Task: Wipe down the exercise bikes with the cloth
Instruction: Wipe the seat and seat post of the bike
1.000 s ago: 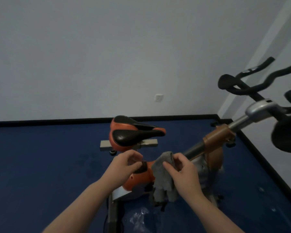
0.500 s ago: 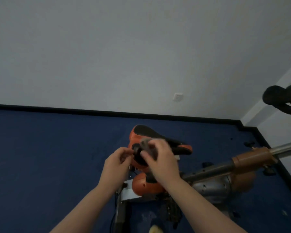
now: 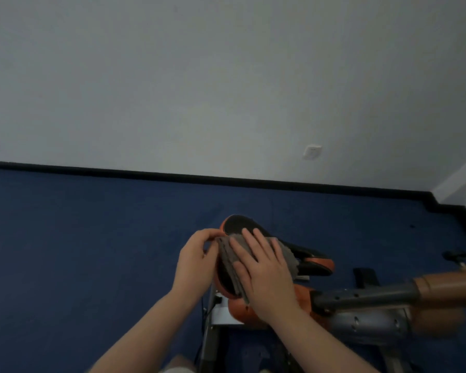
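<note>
Here the right hand (image 3: 264, 273) lies flat, its fingers (image 3: 249, 239) straight and spread, pressing the folded grey cloth (image 3: 232, 267) onto the saddle (image 3: 301, 255) of the exercise bike (image 3: 361, 300). The left hand (image 3: 195, 258) sits just beside it, fingertips curled in and pinching the cloth's near edge at the saddle's wide rear end. The cloth covers the rear and middle of the saddle; the black top with its orange rim shows bare at the back and toward the nose.

The step in hand appears to be wiping the seat. To do it well, the flat palm should keep even pressure and travel the saddle's length toward the nose, while the pinching hand holds the folds together so the cloth does not bunch or slide off the curved side. The orange edges and underside likely need a wrapped pass.

Beyond the saddle, the grey seat post and brown sleeve (image 3: 447, 285) run right over the blue floor (image 3: 92, 238).
</note>
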Tool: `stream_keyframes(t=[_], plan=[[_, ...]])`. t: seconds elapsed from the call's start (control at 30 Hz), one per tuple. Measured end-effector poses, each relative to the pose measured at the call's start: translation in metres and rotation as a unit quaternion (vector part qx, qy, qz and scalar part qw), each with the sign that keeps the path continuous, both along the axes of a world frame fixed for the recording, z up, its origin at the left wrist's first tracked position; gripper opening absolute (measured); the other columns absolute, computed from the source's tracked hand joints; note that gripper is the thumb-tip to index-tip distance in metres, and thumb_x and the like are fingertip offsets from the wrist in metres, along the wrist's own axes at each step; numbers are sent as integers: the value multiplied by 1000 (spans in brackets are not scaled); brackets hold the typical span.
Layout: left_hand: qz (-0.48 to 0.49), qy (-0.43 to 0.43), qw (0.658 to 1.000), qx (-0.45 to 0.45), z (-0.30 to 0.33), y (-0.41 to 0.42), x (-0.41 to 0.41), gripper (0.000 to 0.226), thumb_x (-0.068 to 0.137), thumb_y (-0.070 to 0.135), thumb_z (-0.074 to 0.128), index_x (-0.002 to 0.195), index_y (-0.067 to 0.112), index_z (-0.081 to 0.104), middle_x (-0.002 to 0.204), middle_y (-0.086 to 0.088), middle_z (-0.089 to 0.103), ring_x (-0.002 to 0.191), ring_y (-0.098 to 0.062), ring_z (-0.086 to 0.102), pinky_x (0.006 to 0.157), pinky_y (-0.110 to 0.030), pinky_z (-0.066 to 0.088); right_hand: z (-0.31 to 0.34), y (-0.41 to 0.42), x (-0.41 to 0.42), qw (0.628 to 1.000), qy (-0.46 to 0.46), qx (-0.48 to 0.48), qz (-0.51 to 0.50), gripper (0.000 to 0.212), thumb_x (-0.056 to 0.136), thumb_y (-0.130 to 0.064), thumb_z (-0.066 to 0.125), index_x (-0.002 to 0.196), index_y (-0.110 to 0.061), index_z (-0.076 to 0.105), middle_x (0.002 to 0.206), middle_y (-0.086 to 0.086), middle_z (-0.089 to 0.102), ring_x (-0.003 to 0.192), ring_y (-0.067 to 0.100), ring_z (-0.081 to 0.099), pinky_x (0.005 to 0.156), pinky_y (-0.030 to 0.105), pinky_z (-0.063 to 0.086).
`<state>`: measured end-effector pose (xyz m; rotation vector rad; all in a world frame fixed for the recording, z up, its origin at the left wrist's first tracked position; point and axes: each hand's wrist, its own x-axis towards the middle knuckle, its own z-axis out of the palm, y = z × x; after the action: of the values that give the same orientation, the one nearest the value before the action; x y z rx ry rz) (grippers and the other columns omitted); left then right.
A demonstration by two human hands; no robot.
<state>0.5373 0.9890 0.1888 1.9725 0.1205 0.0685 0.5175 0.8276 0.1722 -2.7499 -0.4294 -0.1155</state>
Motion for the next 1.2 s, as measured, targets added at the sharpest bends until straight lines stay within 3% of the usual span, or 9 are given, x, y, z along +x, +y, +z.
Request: stream_keyframes(t=[0.2,0.33,0.5,0.67,0.77,0.9,1.03,1.13,1.2], plan=[[-57,-23,998,27,-18,2,45,26,96,14,50,107,35,61,108,21,58,104,6,52,89,-24,47,-9,20,-22,996,15,-9,-85,48,103,-43,20,146,-34,41,154,-1,36,144,21,28,111,43,20],[-155,-12,988,16,-26,5,81,21,99,19,47,111,33,59,111,20,58,107,5,52,94,-26,46,-4,29,10,976,44,-18,-214,57,98,-52,2,153,-42,14,162,-10,4,150,13,-4,120,38,-1],[-335,-1,942,9,-37,20,98,29,94,42,47,123,46,46,122,27,47,119,7,41,100,-23,38,-5,31,11,888,68,16,-455,60,96,-55,-8,153,-37,2,163,-5,-6,148,14,-15,121,40,-4],[-455,-20,890,6,-42,39,107,57,85,42,58,138,39,35,136,27,35,129,3,30,104,-21,29,-8,112,-11,896,59,82,-432,48,96,-56,6,144,-59,5,159,-20,-7,146,3,-17,117,32,-9],[-510,-33,860,18,-37,44,121,63,83,52,58,139,40,32,136,29,33,128,7,27,102,-19,29,-3,91,-3,866,48,86,-490,48,99,-57,8,147,-54,10,159,-19,-11,145,2,-19,118,30,-13],[-539,-34,841,29,-32,41,129,72,73,67,52,135,37,33,129,23,32,122,4,29,97,-22,33,4,93,10,764,46,217,-606,49,103,-46,24,151,-46,12,160,-16,-16,148,11,-12,122,39,7],[-551,-38,832,54,-29,41,127,86,71,77,38,142,30,25,136,12,28,126,-8,25,99,-24,27,-7,151,0,775,44,177,-605,53,92,-58,3,140,-60,-19,155,-16,-28,148,15,-10,119,35,20],[-569,-51,816,84,-26,37,133,89,72,77,37,144,26,24,134,9,26,122,-11,25,99,-26,26,7,112,15,732,72,190,-650,56,103,-43,15,153,-34,-7,162,2,-13,142,29,27,102,35,42],[-575,-56,811,91,-26,35,135,81,80,67,46,144,23,24,134,7,25,120,-10,24,99,-26,25,19,94,30,707,113,189,-672,55,106,-32,20,154,-17,-1,162,9,-8,137,35,35,98,40,45]])
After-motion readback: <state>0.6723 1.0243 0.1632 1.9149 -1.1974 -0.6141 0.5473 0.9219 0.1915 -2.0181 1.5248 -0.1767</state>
